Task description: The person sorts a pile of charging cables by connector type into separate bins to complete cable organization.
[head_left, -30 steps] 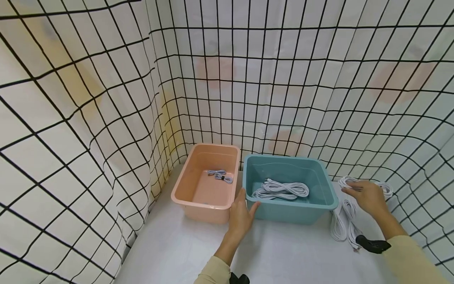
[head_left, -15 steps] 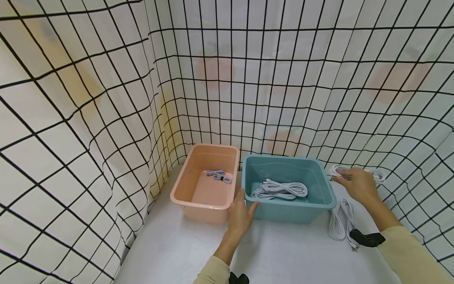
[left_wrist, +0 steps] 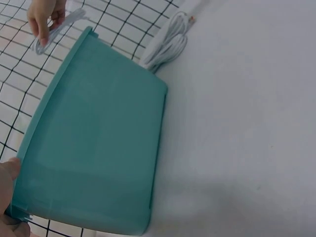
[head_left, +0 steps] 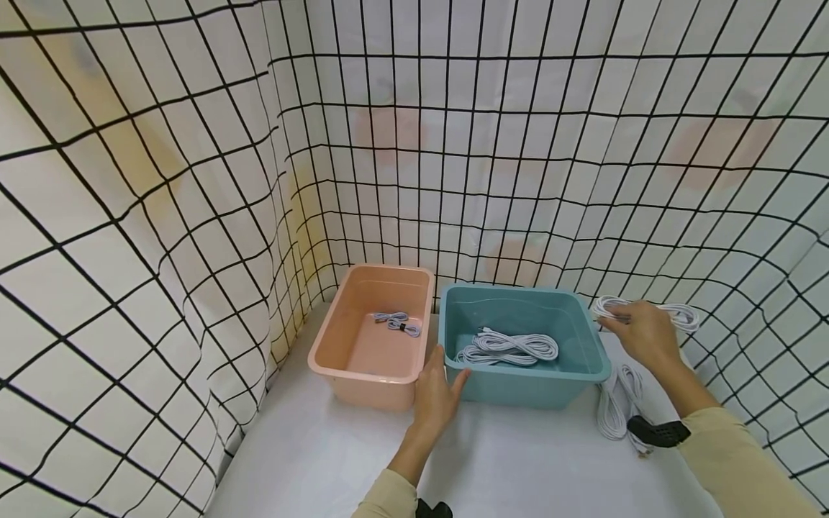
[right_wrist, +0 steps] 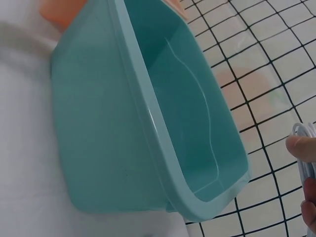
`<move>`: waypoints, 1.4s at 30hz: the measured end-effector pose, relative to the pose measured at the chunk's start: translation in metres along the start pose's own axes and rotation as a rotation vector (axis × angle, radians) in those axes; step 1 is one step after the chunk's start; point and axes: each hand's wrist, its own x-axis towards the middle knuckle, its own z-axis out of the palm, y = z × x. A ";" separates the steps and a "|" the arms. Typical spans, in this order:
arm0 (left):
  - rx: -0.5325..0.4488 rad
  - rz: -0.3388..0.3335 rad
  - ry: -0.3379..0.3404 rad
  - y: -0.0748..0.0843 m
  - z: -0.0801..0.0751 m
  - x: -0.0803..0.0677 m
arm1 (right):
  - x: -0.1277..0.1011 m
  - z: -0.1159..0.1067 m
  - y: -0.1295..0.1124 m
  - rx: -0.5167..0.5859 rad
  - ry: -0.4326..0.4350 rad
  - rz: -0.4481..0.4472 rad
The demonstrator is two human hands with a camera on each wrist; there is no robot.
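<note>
Beside the teal bin's [head_left: 586,338] far right corner, right hand [head_left: 641,334] in a closed grip on a white cable coil [head_left: 676,313], raised off the desk [head_left: 518,460]. Left hand [head_left: 435,392] open-fingered against the bin's near-left corner. Second coil [head_left: 615,403] lying beside the bin.

You see a peach bin [head_left: 363,374] on the white desk [head_left: 518,467], a small lilac cable [head_left: 396,323] lying inside it, and a black-gridded white curtain [head_left: 162,180] hanging around the workspace

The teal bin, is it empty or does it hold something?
Not empty: the teal bin holds a coiled white cable on its floor.
</note>
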 end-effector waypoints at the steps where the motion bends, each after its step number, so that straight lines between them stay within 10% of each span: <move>1: 0.001 0.004 0.001 -0.001 0.000 0.000 | 0.000 0.000 -0.001 0.001 0.002 -0.002; 42: -0.004 -0.005 -0.022 -0.001 -0.002 0.001 | 0.035 0.003 -0.076 -0.039 -0.073 -0.021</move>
